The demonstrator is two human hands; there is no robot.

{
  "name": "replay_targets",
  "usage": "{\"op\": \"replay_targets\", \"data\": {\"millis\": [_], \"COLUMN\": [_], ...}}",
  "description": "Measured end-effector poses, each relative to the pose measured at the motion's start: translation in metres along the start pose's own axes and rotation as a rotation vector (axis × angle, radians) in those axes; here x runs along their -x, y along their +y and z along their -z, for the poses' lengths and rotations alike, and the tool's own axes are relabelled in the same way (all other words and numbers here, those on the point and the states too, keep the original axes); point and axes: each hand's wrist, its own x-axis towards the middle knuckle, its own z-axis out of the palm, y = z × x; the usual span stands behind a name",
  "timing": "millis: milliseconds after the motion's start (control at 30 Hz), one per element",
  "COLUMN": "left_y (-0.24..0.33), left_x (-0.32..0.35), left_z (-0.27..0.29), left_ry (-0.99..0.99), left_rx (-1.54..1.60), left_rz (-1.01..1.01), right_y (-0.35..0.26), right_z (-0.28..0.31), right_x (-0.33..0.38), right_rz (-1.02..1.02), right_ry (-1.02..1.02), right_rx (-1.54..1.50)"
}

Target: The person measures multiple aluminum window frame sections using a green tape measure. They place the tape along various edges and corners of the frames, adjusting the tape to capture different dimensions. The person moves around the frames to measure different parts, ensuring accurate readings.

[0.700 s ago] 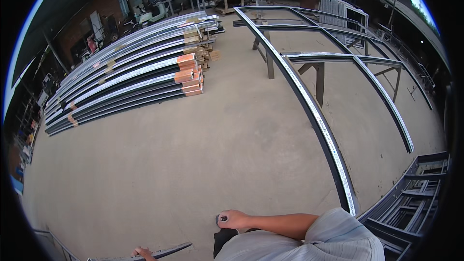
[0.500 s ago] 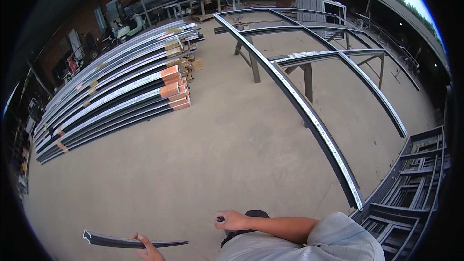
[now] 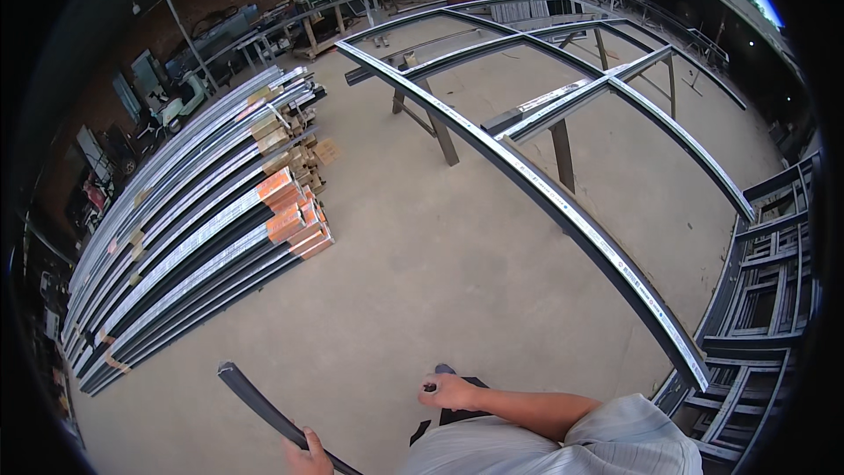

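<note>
Swung since the earlier frame from nearly level to a steep slant: the dark bar (image 3: 261, 403), between seven and eight o'clock, far end now raised toward half past ten. Carried round with it: the left hand (image 3: 309, 455), near seven o'clock at the lower edge of view, fingers wrapped around the bar. Likely meaning for the work: bar controlled by one hand alone, turned lengthwise away from the body, apart from the pile and frames around.

At six o'clock, the right hand (image 3: 447, 390), curled inward in front of the body, not touching the bar; cannot tell whether pinching anything in the dark hollow of the fingers.

Different too: the whole outlook, turned toward the right. At nine o'clock, the pile of long profiles (image 3: 193, 242) with orange-wrapped ends, now tilted more steeply. From eleven round to four o'clock, the large frame (image 3: 563, 204) of white-topped beams, resting on trestles (image 3: 563, 157), now spread wider across the view. At four o'clock, the stacked frames (image 3: 753, 341), now reaching higher along the rim. Beneath all: pale concrete floor (image 3: 396, 299).
</note>
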Motion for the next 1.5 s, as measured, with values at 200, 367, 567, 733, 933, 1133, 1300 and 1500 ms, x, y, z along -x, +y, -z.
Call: {"op": "replay_targets", "data": {"millis": [200, 367, 567, 733, 933, 1133, 1300, 1500], "left_y": [0.096, 0.111, 0.147, 0.193, 0.257, 0.312, 0.366, 0.456], "left_x": [-0.118, -0.228, -0.362, -0.473, -0.586, -0.671, -0.733, -0.814], "left_z": [-0.034, -0.091, -0.169, -0.214, -0.259, -0.320, -0.373, -0.433], "left_ry": [-0.211, -0.320, -0.386, -0.442, -0.493, -0.541, -0.593, -0.542], "left_rx": [-0.197, -0.051, 0.064, -0.104, -0.270, -0.376, -0.540, -0.548], "left_rz": [0.017, -0.160, -0.284, -0.661, -1.015, -1.181, -1.119, -1.260], "right_y": [-0.121, -0.195, -0.282, -0.328, -0.397, -0.435, -0.455, -0.509], "right_z": [0.049, 0.081, 0.134, 0.172, 0.235, 0.313, 0.394, 0.501], "right_x": [-0.080, -0.140, -0.217, -0.296, -0.340, -0.396, -0.478, -0.515], "right_rz": [0.347, 0.517, 0.427, 0.524, 0.426, 0.157, 0.115, 0.163], "right_ry": [0.005, 0.085, 0.115, 0.353, 0.400, 0.416, 0.406, 0.390], "right_rx": [0.167, 0.129, 0.050, -0.126, -0.422, -0.547, -0.649, -0.701]}}
